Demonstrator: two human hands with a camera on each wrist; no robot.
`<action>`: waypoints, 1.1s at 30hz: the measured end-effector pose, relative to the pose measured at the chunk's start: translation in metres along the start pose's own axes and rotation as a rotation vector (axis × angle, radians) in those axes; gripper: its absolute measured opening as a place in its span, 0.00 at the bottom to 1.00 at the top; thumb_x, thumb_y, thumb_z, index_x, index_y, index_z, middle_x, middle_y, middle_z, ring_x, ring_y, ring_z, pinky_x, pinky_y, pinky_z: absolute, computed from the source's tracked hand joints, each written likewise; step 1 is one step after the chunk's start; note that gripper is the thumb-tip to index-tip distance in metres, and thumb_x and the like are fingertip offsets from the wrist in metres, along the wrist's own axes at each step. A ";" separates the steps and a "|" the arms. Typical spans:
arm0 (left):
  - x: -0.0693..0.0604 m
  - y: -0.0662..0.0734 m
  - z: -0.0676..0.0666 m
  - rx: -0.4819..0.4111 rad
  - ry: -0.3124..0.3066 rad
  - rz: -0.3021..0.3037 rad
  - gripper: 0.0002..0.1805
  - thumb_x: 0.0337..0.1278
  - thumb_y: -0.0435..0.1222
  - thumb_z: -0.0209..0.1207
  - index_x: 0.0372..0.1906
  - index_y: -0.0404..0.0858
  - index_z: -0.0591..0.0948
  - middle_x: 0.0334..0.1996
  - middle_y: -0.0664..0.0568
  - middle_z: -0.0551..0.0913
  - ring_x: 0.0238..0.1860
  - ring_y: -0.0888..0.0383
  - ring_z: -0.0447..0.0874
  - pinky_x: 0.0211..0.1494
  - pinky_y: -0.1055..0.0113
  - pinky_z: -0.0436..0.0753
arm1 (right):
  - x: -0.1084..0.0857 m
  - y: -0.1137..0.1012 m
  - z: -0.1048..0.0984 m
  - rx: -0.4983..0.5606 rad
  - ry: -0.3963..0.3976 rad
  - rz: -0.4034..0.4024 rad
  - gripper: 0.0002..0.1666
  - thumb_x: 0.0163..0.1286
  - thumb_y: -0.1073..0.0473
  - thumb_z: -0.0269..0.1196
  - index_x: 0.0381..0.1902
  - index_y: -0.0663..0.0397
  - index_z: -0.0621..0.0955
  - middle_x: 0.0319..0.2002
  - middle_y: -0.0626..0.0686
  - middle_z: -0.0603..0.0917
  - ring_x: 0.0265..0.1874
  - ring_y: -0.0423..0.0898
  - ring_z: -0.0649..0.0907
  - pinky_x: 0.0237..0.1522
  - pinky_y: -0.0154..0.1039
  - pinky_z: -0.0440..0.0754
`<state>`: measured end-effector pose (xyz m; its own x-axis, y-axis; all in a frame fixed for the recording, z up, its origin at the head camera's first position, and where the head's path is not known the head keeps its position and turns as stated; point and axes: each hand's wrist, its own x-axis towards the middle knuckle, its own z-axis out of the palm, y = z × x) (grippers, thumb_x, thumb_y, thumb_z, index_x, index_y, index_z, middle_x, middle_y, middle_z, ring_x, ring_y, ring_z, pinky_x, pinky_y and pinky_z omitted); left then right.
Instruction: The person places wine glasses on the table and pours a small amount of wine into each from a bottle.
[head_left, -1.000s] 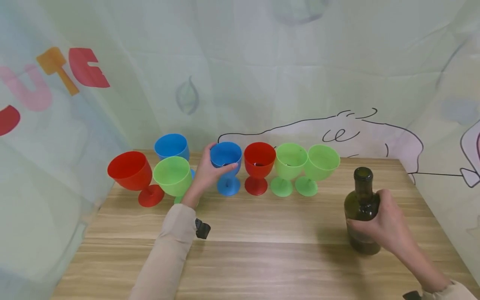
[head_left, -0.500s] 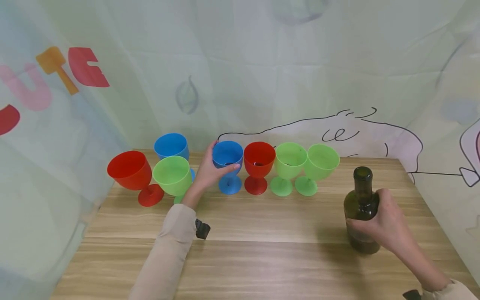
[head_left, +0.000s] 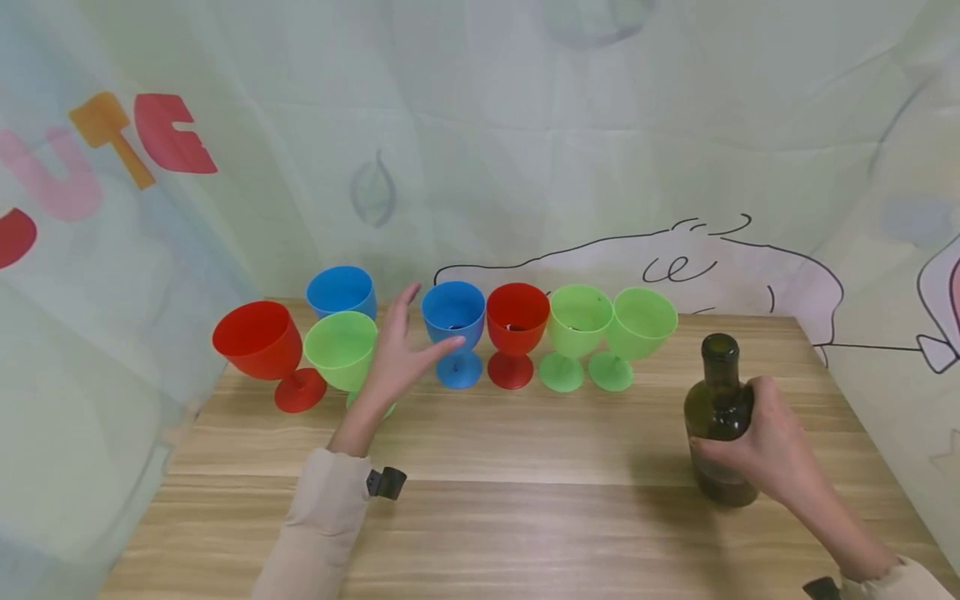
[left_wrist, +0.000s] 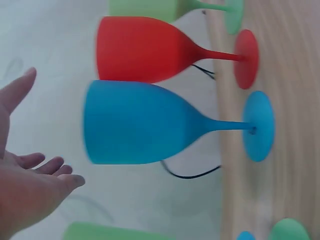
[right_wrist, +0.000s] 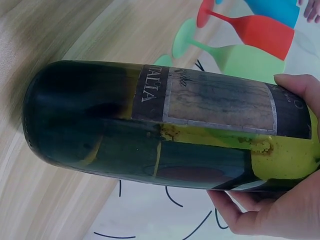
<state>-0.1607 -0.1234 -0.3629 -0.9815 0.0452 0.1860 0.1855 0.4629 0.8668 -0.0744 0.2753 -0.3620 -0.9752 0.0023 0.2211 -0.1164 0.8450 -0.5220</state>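
Observation:
My left hand (head_left: 393, 358) is spread beside a blue goblet (head_left: 454, 312), with a gap between thumb and fingers and nothing held. In the left wrist view the blue goblet (left_wrist: 145, 122) stands apart from the fingers. To its right in the row come a red goblet (head_left: 517, 321) and two green goblets, one in the middle (head_left: 581, 321) and one at the end (head_left: 642, 325). My right hand (head_left: 776, 450) grips a dark green glass wine bottle (head_left: 720, 417) round its upper body. The bottle's worn label (right_wrist: 220, 100) shows in the right wrist view. The bottle is upright.
Left of my left hand stand another red goblet (head_left: 258, 342), a green goblet (head_left: 341, 354) and, behind it, a blue goblet (head_left: 341, 292). They share the wooden table (head_left: 525, 533). A printed cloth (head_left: 487, 167) hangs right behind the table's back edge.
The left hand has let go of the blue goblet and drawn back to the left. Earlier, that goblet shifted slightly right, closer to the red one. The right hand stays on the bottle.

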 end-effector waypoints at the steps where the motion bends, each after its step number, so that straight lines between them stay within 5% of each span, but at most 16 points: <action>1: -0.003 0.002 -0.002 -0.009 -0.001 0.014 0.48 0.47 0.47 0.65 0.70 0.43 0.51 0.69 0.48 0.52 0.68 0.48 0.48 0.63 0.47 0.60 | 0.000 0.000 0.000 0.002 0.001 0.000 0.47 0.29 0.61 0.78 0.42 0.74 0.62 0.33 0.69 0.71 0.30 0.64 0.76 0.29 0.60 0.75; 8: -0.018 0.011 -0.018 -0.045 0.018 0.076 0.45 0.49 0.41 0.65 0.69 0.37 0.53 0.67 0.47 0.55 0.67 0.50 0.51 0.66 0.53 0.56 | 0.000 0.000 -0.001 0.005 0.000 0.000 0.47 0.30 0.61 0.78 0.42 0.74 0.61 0.33 0.69 0.72 0.30 0.64 0.76 0.29 0.60 0.75; 18: -0.036 0.014 -0.038 0.134 0.071 0.014 0.46 0.48 0.47 0.65 0.69 0.41 0.54 0.67 0.45 0.56 0.66 0.44 0.53 0.57 0.42 0.66 | 0.000 0.001 -0.002 -0.003 -0.006 0.022 0.47 0.30 0.59 0.78 0.42 0.74 0.62 0.33 0.69 0.72 0.30 0.64 0.76 0.28 0.60 0.76; 33: -0.041 -0.019 -0.067 0.198 0.245 0.000 0.46 0.41 0.43 0.69 0.67 0.37 0.60 0.66 0.41 0.58 0.65 0.42 0.54 0.57 0.39 0.62 | -0.001 0.001 -0.003 -0.012 0.000 0.018 0.46 0.30 0.59 0.78 0.41 0.73 0.62 0.32 0.67 0.72 0.29 0.62 0.76 0.28 0.58 0.75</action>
<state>-0.1206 -0.1933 -0.3564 -0.9365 -0.1587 0.3127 0.1488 0.6275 0.7643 -0.0730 0.2773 -0.3606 -0.9772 0.0172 0.2118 -0.0968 0.8511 -0.5159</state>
